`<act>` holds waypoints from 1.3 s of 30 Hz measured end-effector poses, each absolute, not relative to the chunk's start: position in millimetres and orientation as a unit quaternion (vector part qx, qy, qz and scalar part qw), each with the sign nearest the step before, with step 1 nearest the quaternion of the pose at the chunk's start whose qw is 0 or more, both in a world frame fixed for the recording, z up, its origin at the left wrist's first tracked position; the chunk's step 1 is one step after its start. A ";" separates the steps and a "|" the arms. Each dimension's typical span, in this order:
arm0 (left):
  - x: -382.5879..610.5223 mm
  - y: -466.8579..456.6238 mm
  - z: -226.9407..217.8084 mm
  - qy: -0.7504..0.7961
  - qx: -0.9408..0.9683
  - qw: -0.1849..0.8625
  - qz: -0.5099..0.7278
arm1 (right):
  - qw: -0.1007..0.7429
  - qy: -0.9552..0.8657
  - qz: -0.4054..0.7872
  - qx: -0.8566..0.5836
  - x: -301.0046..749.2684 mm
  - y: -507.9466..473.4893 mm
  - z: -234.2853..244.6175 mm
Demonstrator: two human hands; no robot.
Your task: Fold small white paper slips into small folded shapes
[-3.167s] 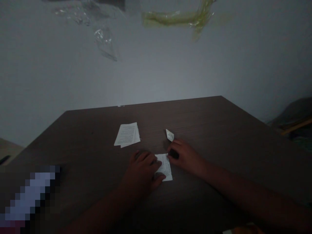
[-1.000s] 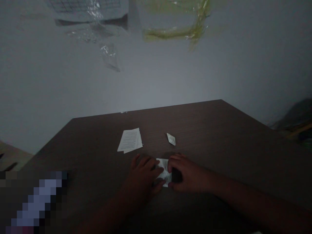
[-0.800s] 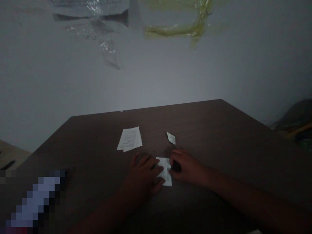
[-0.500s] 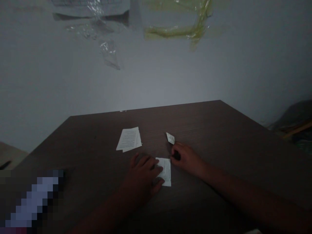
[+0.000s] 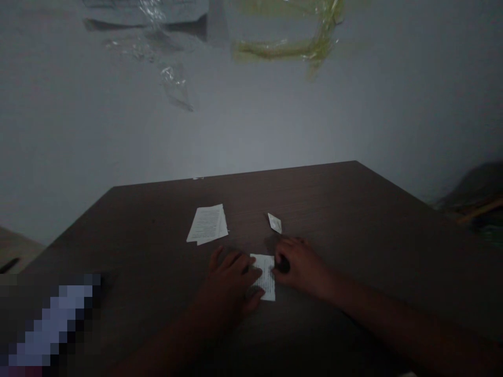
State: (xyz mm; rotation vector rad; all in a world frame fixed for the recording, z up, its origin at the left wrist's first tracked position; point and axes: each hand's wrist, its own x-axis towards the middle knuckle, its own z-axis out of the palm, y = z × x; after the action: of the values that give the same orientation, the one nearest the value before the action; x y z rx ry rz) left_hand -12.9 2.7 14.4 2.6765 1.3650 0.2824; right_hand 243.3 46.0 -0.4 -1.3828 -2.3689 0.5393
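Observation:
A small folded sheet of printed white paper (image 5: 267, 276) lies on the dark wooden table (image 5: 353, 220) in dim light. My left hand (image 5: 231, 280) rests flat on the sheet's left part, fingers stretched out, pressing it down. My right hand (image 5: 301, 264) sits at the sheet's right edge with its fingers curled and the fingertips pressed against the paper's upper right side. Just beyond my right hand lies a small folded paper piece (image 5: 274, 223), apart from both hands.
A loose stack of printed paper slips (image 5: 208, 224) lies further back to the left. The table meets a pale wall (image 5: 251, 131) with torn plastic film and yellowish tape (image 5: 283, 47) stuck high up. A blurred-out patch covers the lower left corner.
My right hand slid up along the sheet's right edge towards the small folded piece, then came back down a little. My left hand stayed pressed on the sheet.

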 end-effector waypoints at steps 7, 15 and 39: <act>-14.0 3.4 15.7 0.452 0.885 0.074 0.083 | 0.215 -0.816 0.150 -0.516 250.1 69.0 -12.5; -14.2 3.9 5.2 0.454 0.883 0.056 0.107 | 0.188 -0.807 0.160 -0.536 246.0 65.3 -7.4; -11.5 1.1 23.3 0.459 0.880 0.078 0.093 | 0.082 -0.881 0.174 -0.432 239.4 19.6 25.5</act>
State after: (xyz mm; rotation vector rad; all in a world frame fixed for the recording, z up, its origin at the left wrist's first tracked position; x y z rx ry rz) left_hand -11.5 1.1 23.3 2.6361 1.3729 0.2770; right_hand 239.4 19.6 25.5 -1.2916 -2.6316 0.5192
